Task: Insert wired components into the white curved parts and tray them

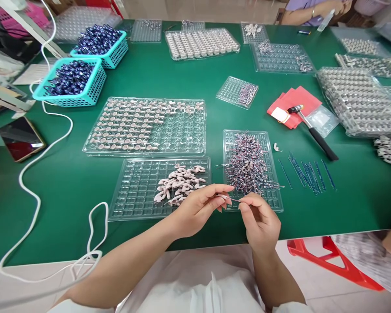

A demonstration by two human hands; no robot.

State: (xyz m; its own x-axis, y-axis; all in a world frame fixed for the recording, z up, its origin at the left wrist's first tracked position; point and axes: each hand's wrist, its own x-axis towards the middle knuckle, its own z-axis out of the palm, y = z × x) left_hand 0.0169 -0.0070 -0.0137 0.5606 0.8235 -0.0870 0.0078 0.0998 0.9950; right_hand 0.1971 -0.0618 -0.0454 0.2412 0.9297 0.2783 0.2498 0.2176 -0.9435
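Observation:
My left hand (195,211) is closed on a small white earbud shell (223,197), held between thumb and fingers. From the shell's end a thin wire (234,200) runs to my right hand (262,221), whose thumb and forefinger pinch it. Both hands hover at the near edge of a clear tray (276,202) with a tangled heap of small wired parts (247,163). Left of it, another clear tray (133,187) carries a pile of pale earbud shells (180,180). Behind that lies a larger tray (182,139) partly filled with rows of shells.
Blue baskets (96,87) of dark glossy parts stand at the back left. A phone (21,138) and white cable (35,195) lie on the left. On the right are a hammer (319,139), red bags (289,102), blue strips (308,176) and stacked trays (361,102). Other people sit nearby.

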